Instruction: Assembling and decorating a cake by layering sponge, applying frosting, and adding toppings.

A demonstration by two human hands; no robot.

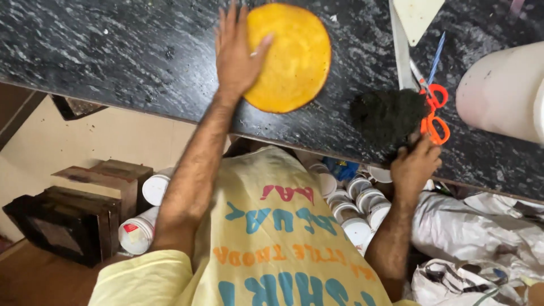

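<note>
Two hands on the black granite counter [113,51]. I see the left hand [238,54] flat, fingers spread, on the round yellow sponge cake [292,56]. Right of the cake, the right hand [413,167] pinches a dark crumb pile [388,116], orange scissors [433,110] alongside.

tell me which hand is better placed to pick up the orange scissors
The right hand, probably. It rests at the counter edge just below the orange scissors, beside the dark clump. The left hand lies flat on the yellow disc, farther away.

Warm, fairly bright indoor light; soft glare on the white container [501,90] at right; lower frame edges look slightly blurred, perhaps stretched.
</note>
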